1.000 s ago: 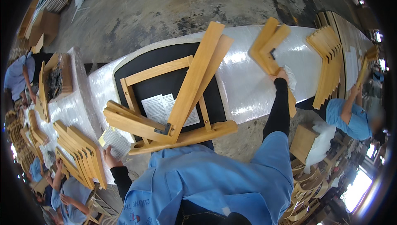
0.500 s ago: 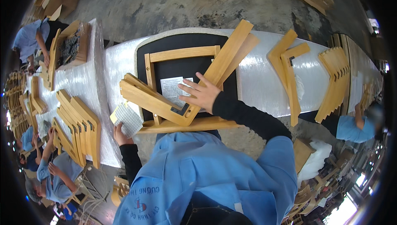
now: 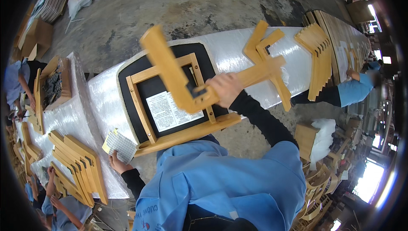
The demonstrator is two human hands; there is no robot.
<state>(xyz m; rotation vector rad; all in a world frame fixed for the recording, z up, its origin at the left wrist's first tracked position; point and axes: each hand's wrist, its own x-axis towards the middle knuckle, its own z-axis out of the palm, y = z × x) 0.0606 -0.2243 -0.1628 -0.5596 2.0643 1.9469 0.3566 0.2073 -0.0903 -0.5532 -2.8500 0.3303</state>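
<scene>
Right hand: lay spread on the bent wooden piece half a second ago; its fingers now grip it near the bend. Piece has swung round and appears raised over the black seat on the bench; white papers inside the wooden frame are more exposed. Judged: piece being handled, not set down. Left hand: grips the label pad as before.

Unclear: piece's ends motion-blurred; one layer or two, cannot tell. Right fingertips hidden. Workers lower left cut off.
</scene>
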